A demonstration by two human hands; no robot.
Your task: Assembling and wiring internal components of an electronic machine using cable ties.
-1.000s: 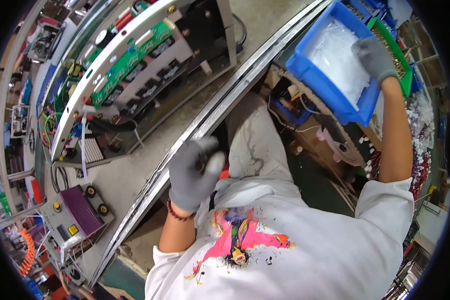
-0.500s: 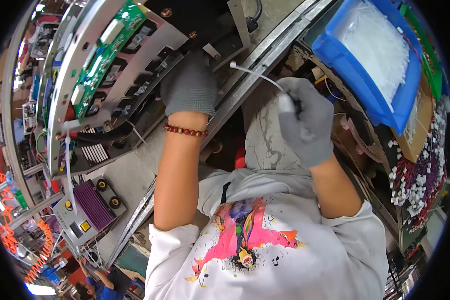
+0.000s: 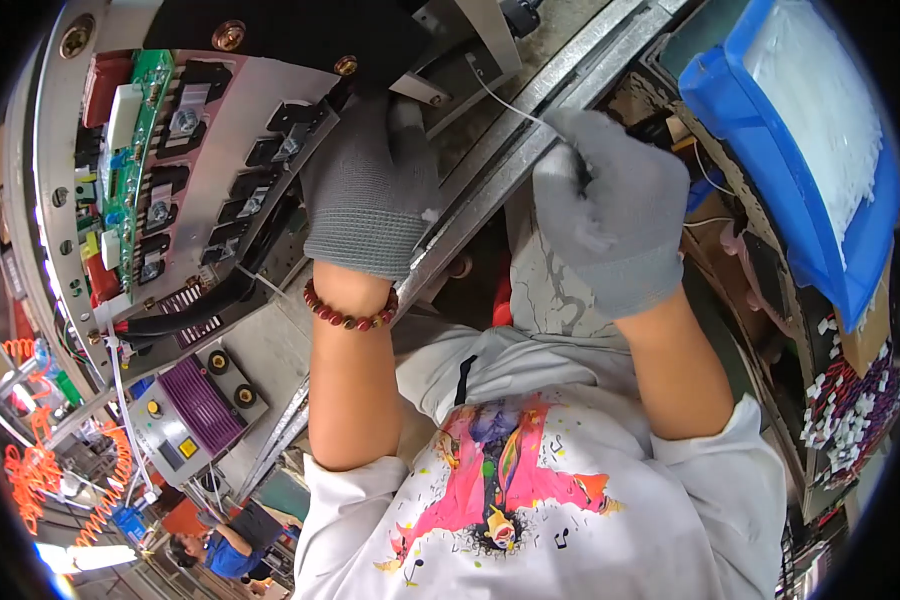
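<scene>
My right hand (image 3: 615,205), in a grey knit glove, is closed in a pinch on one end of a thin white cable tie (image 3: 505,102). The tie's small head points up and left, close to the metal bracket of an open chassis (image 3: 255,100). My left hand (image 3: 370,185), gloved the same way, reaches in at the chassis edge below a black panel (image 3: 300,35). Its thumb shows, but the other fingertips are hidden, so what it holds cannot be seen. A green circuit board (image 3: 135,170) and several black clamped parts sit on the chassis left of that hand.
A blue bin (image 3: 765,170) full of white cable ties stands at the right, above bundled wires with white connectors (image 3: 850,410). A metal rail (image 3: 570,80) runs diagonally past my hands. Lower left are a purple-finned box (image 3: 200,405), orange coiled hoses (image 3: 35,480) and another person (image 3: 225,550).
The view has shifted, and the chassis looks larger and nearer. The cable tie's head has come up beside the bracket, with my right hand still pinching the other end. My left hand stays at the chassis edge.
</scene>
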